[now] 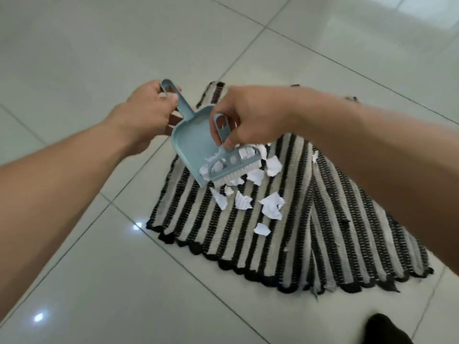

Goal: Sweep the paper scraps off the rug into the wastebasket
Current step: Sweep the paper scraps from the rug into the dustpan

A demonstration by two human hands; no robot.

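Now down on the striped rug [260,234], black and beige bands running toward the viewer, scalloped black fringe along the near edge, spread over glossy pale floor tiles [99,281]. Left hand [146,115] at ten o'clock from rug centre, fingers wrapped round the looped handle of a pale blue dustpan [191,142]. Pan tilted, mouth pointing toward four o'clock, front lip touching the rug. Right hand [250,117] closed on the short handle of a matching blue hand brush [231,165], thumb and fingers pinching just below the hanging loop. Brush head lying across the pan's mouth, white bristles down against the weave. White paper scraps [248,194] bunched at the bristles: some already sitting inside the pan behind the brush, a cluster just beside it at three o'clock, several more scattered at five and six o'clock of the brush, well onto the rug. One lone scrap [262,229] lower down, apart from the rest. Another small piece [315,156] out at three o'clock, near the right forearm. Rug's right part showing a long fold or overlap running toward the near edge. Dark shape [387,328] at the bottom right corner, too cut off to identify.
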